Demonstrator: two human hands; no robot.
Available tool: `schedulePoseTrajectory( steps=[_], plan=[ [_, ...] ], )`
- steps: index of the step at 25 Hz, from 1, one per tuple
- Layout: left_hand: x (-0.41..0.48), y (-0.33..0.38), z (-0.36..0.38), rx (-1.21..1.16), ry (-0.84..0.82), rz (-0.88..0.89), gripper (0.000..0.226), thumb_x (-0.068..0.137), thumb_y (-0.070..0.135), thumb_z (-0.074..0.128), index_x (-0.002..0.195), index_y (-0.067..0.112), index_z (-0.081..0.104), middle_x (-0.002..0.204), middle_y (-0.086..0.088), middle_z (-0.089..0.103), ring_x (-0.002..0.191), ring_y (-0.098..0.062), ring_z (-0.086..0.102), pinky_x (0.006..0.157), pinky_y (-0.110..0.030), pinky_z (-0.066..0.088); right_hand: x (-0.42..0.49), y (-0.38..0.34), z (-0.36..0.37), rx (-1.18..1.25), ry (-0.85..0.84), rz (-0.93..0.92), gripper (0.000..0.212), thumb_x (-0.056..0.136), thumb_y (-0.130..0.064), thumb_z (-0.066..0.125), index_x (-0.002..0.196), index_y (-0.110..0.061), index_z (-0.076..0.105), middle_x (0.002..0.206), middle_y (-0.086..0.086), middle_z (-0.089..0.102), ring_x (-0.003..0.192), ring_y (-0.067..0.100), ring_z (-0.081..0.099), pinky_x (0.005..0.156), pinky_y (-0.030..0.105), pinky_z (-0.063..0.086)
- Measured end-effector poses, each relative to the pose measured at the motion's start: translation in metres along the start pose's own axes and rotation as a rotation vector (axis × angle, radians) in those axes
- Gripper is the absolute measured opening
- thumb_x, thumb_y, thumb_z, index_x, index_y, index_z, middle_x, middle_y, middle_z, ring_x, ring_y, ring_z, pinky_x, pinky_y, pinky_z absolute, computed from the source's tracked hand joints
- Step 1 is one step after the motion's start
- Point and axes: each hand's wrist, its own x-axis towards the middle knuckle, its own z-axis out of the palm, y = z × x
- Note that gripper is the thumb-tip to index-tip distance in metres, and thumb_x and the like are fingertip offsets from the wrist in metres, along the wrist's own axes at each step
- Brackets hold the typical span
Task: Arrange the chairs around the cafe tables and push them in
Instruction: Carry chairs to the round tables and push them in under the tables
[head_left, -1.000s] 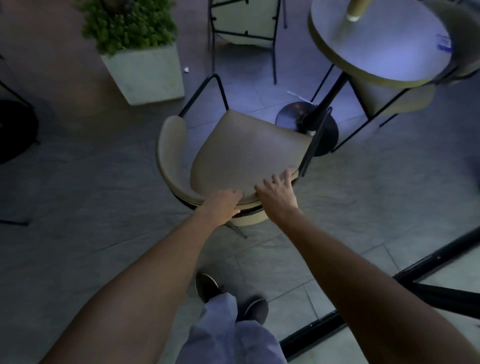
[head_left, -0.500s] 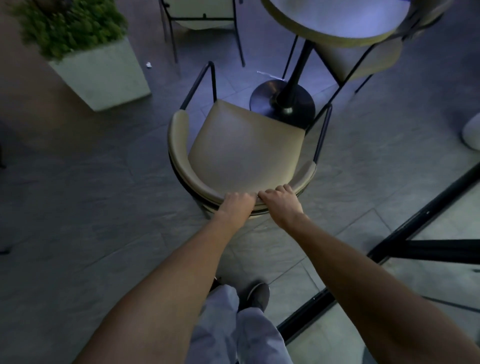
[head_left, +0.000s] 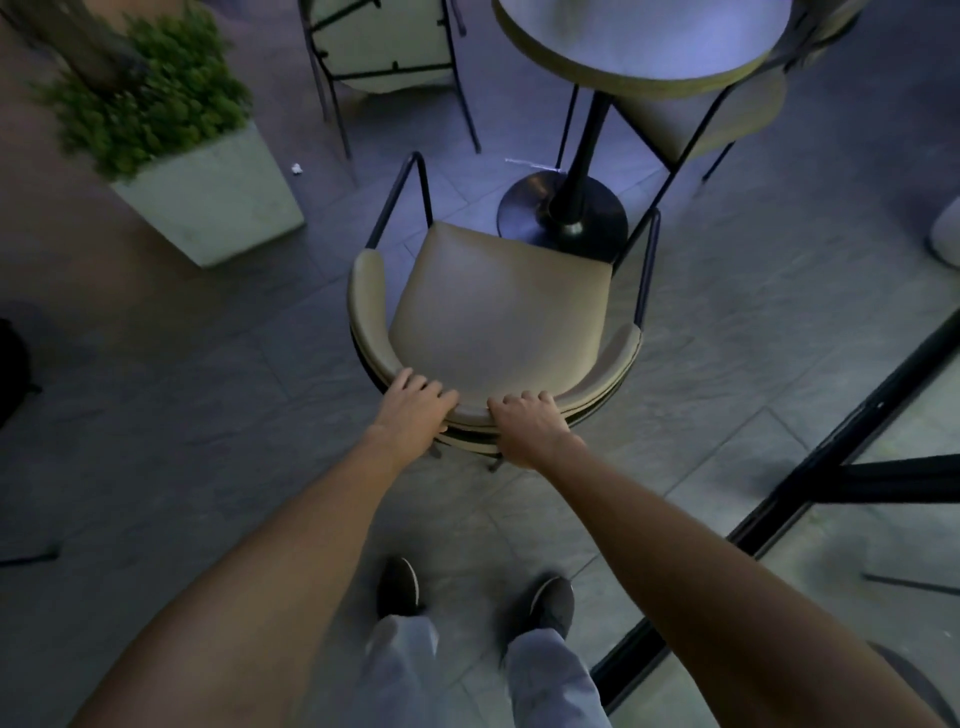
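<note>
Two dark shoes (head_left: 397, 587) are planted on the tiled floor (head_left: 156, 415) at the bottom centre of the frame, a stance judged to brace a forward push. Above them, both forearms are stretched toward the chair (head_left: 498, 312) in the middle of the frame. The left hand (head_left: 410, 408) is laid over the curved backrest (head_left: 470, 410) with its fingers hooked over the top edge; the right hand (head_left: 524, 426) is set just beside it, fingers likewise curled over the rim. The backrest is thus grasped by both hands near its middle, presumably so that the chair can be steered straight and not swung aside. The seat is turned toward the table (head_left: 639, 47), whose round top is seen at the upper right; the seat's front edge is drawn up to the black base (head_left: 563, 215) of the table post, though contact cannot be told. The chair is judged not yet fully pushed in.

A second chair (head_left: 696, 119) is tucked beneath the far side of the table at the upper right, and a third (head_left: 384, 47) is stood at the top centre. Their thin black legs are near the base and could be struck if the push were carried far. A white planter (head_left: 208, 197) is placed at the upper left, well apart from the chair. A black frame (head_left: 779, 509) is run diagonally across the lower right, beside the right forearm.
</note>
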Motion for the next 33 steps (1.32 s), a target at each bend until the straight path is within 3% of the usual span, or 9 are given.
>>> schedulePoseTrajectory(
  steps=[8, 16, 33],
  plan=[
    [0.010, -0.043, 0.012, -0.048, 0.072, 0.199, 0.030, 0.092, 0.022, 0.062, 0.120, 0.028, 0.055, 0.112, -0.004, 0.057, 0.109, -0.034, 0.047, 0.105, -0.052, 0.023, 0.016, -0.022, -0.003, 0.065, -0.015, 0.154, 0.026, 0.092, -0.032, 0.059, 0.117, -0.025, 0.055, 0.112, 0.004, 0.067, 0.106, 0.030, 0.063, 0.098, 0.052, 0.041],
    [0.058, -0.072, -0.013, 0.009, 0.046, 0.173, 0.026, 0.096, 0.021, 0.057, 0.121, 0.027, 0.055, 0.116, -0.005, 0.059, 0.112, -0.036, 0.049, 0.105, -0.051, 0.024, 0.057, -0.018, -0.025, 0.112, 0.078, 0.246, 0.018, 0.094, -0.033, 0.058, 0.111, -0.028, 0.058, 0.105, 0.001, 0.068, 0.102, 0.029, 0.063, 0.093, 0.049, 0.038],
    [0.222, -0.059, -0.075, 0.040, 0.043, 0.174, 0.025, 0.097, 0.022, 0.057, 0.122, 0.024, 0.053, 0.117, -0.006, 0.059, 0.114, -0.037, 0.050, 0.111, -0.055, 0.022, 0.139, 0.115, -0.087, 0.169, 0.120, 0.313, 0.017, 0.094, -0.026, 0.057, 0.109, -0.030, 0.061, 0.104, 0.000, 0.069, 0.106, 0.028, 0.059, 0.096, 0.049, 0.034]
  ],
)
